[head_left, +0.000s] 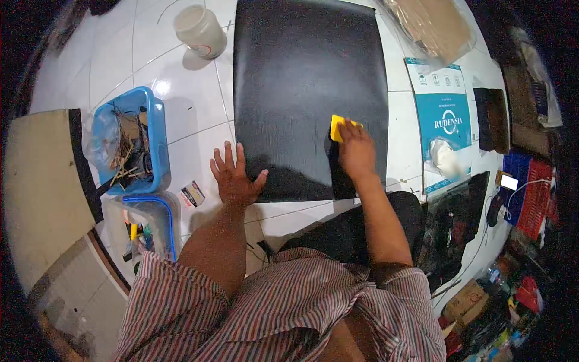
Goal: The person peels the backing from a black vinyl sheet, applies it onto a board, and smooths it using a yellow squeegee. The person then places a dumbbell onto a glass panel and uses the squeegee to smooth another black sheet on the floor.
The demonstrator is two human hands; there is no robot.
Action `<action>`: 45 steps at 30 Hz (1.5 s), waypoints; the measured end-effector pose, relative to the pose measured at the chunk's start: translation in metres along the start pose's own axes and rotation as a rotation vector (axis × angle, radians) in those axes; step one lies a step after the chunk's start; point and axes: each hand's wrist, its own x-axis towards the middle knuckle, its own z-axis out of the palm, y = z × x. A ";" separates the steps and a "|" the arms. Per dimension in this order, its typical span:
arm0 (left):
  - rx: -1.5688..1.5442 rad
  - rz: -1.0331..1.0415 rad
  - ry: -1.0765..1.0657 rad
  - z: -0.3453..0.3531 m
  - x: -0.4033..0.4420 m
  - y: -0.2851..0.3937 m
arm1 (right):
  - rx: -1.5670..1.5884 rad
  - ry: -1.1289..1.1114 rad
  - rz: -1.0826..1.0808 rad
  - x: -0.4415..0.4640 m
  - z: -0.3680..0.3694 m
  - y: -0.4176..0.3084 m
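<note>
A large black sheet with a smooth, slightly shiny surface lies on the tiled floor in front of me. Fine wrinkles run across its middle and lower part. My left hand rests with fingers spread at the sheet's lower left edge, partly on the floor. On the right half of the sheet, my right hand grips a flat yellow scraper and presses it against the black surface. My fingers cover part of the scraper.
A blue basin with sticks and scraps stands left, above a clear tub with a blue rim. A whitish jar is at the upper left. On the right lie a teal-and-white Rudensia cardboard and a white bundle.
</note>
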 end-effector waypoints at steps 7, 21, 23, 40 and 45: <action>-0.002 -0.006 0.015 -0.003 0.001 0.001 | 0.008 0.021 -0.087 -0.036 -0.005 -0.001; 0.048 0.024 -0.015 -0.003 0.001 0.002 | 0.052 0.066 -0.020 -0.015 -0.004 0.034; 0.040 0.034 0.015 0.002 0.001 0.000 | 0.027 0.044 -0.102 -0.037 -0.003 0.035; 0.029 0.044 0.040 0.007 -0.001 -0.004 | 0.035 -0.070 -0.027 -0.023 -0.016 0.067; 0.036 0.033 0.011 0.005 -0.001 -0.003 | 0.121 -0.047 -0.094 -0.062 -0.015 0.074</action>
